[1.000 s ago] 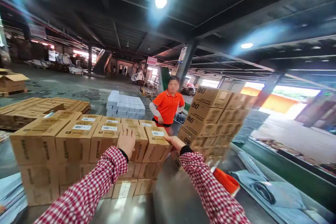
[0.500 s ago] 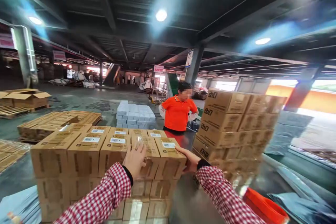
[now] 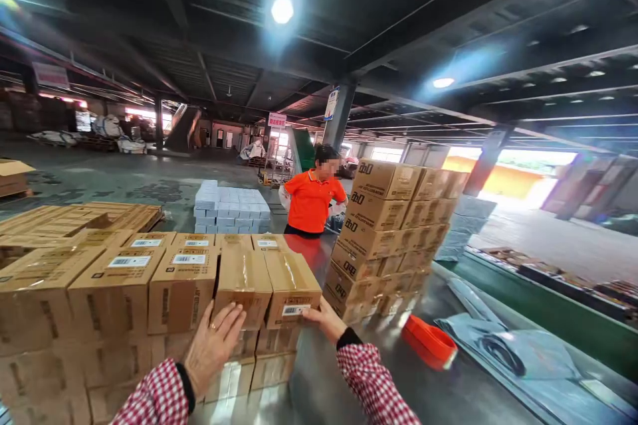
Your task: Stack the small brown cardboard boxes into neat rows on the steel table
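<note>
Small brown cardboard boxes stand in stacked rows on a metal table, several with white barcode labels on top. My left hand lies with fingers stretched against the front of a taped cardboard box, second from the right end. My right hand grips the front right corner of the end cardboard box. Its thumb rests by the white label at the box's near edge, and its other fingers are mostly hidden beside the box.
A tall stack of printed cartons stands to the right. Near it lie an orange-red band-like item and grey plastic bags. Beyond the boxes stands a person in an orange shirt. Pale blocks are piled farther back.
The view has swung right. My left hand has come off the box top to its front. The end box's label now sits at the near edge instead of farther back.
</note>
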A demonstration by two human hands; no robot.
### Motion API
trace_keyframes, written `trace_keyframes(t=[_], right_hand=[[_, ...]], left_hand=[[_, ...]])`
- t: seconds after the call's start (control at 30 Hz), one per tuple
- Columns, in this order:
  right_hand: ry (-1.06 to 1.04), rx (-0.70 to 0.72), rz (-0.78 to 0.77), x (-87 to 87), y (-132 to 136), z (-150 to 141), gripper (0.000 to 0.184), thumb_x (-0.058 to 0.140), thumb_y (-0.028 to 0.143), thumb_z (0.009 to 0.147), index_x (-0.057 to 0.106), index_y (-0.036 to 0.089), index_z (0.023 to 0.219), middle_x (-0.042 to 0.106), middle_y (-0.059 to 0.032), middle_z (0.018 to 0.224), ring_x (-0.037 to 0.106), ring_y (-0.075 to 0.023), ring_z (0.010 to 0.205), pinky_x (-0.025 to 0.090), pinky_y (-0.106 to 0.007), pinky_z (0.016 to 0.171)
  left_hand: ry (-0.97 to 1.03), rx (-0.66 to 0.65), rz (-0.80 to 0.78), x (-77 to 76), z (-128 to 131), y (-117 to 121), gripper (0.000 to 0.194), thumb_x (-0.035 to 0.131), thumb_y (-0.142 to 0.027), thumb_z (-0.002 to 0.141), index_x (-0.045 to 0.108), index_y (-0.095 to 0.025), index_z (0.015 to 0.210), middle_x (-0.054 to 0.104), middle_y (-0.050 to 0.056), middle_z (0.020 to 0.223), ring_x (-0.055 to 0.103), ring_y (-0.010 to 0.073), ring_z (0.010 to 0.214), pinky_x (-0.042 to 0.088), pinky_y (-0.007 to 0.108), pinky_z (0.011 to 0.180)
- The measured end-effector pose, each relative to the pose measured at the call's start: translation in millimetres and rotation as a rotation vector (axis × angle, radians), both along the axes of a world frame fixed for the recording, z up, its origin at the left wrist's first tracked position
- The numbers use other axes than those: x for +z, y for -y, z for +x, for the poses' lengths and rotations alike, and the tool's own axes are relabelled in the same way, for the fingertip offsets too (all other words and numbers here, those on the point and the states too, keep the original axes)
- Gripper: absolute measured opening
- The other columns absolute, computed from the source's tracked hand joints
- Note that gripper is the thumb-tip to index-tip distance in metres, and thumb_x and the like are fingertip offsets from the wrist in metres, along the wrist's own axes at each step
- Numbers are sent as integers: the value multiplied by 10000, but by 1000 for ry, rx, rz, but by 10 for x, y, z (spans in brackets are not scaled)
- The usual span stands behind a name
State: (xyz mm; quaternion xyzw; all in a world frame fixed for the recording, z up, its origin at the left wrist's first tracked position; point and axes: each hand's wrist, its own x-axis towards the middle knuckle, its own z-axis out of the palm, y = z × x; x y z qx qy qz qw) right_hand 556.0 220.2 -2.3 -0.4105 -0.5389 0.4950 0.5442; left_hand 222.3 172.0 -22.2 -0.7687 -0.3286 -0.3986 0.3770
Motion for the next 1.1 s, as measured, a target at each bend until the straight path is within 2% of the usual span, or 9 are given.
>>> trace_keyframes(t=[0.1, 0.3, 0.43, 0.57, 0.7, 0.9, 0.97, 1.03, 1.1], right_hand=[[29, 34, -38, -149, 5, -66, 640, 950, 549, 528, 760, 254, 1062, 766, -135, 1228, 676, -385, 1234, 437, -626, 1174], [45, -14, -23, -112, -53, -54, 770, 952, 623, 519, 740, 238, 1151, 731, -159, 1318, 642, -390, 1296, 425, -615, 1202], [-8, -100, 27, -188, -64, -90, 826, 953, 616, 533, 697, 236, 1221, 746, -140, 1287, 671, -361, 1236, 416, -645, 1200], [-24, -86, 72, -168, 4, -164, 811, 919, 630, 592, 683, 227, 1255, 717, -142, 1338, 642, -348, 1271, 376, -630, 1225], [-55, -3, 84, -103, 62, -171, 733, 895, 597, 636, 691, 217, 1230, 691, -141, 1378, 630, -315, 1292, 403, -533, 1213], [-52, 14, 92, -44, 21, -162, 890, 914, 614, 523, 625, 226, 1270, 730, -107, 1276, 652, -282, 1210, 457, -498, 1157], [21, -104, 112, -51, 77, -157, 854, 884, 645, 537, 632, 243, 1247, 698, -110, 1337, 608, -296, 1273, 426, -504, 1183], [115, -345, 108, -118, 232, -151, 794, 842, 677, 580, 647, 239, 1212, 651, -134, 1383, 572, -311, 1300, 419, -508, 1182], [153, -480, -4, -264, 476, -168, 725, 759, 748, 657, 664, 229, 1155, 658, -146, 1317, 604, -301, 1202, 488, -503, 1090]], left_hand=[[-19, 73, -24, -90, -78, 90, 333, 475, -177, 1016, 684, -158, 1274, 760, 79, 1217, 683, 221, 1164, 122, 443, 1349], [-147, 194, -181, 353, 28, -74, 845, 830, -277, 787, 506, -103, 1547, 486, 236, 1598, 509, 392, 1445, 423, 550, 1190], [-290, 162, -414, 276, 211, -193, 1076, 941, -440, 670, 461, -199, 1603, 419, 216, 1644, 442, 411, 1502, 401, 624, 1211], [-301, 206, -364, 165, 280, -217, 810, 815, -286, 833, 496, -322, 1577, 495, 160, 1608, 507, 350, 1466, 449, 590, 1176], [-268, 182, -232, 175, 293, -146, 621, 705, -272, 904, 588, -320, 1512, 604, 160, 1513, 576, 336, 1389, 483, 562, 1115], [-163, 15, -152, 178, 339, 487, 512, 639, -235, 895, 685, -241, 1405, 619, 182, 1467, 536, 360, 1378, 155, 610, 1291], [-137, -79, -196, 178, 235, 808, 488, 632, -351, 927, 668, -241, 1401, 600, 185, 1471, 524, 352, 1377, 92, 586, 1315], [-119, -197, -188, 195, 66, 1089, 451, 578, -511, 971, 661, -313, 1368, 632, 140, 1399, 556, 299, 1322, 93, 538, 1331], [-100, -287, -133, 237, -118, 1290, 365, 568, -462, 1000, 651, -383, 1346, 677, 79, 1271, 606, 234, 1243, 156, 503, 1333]])
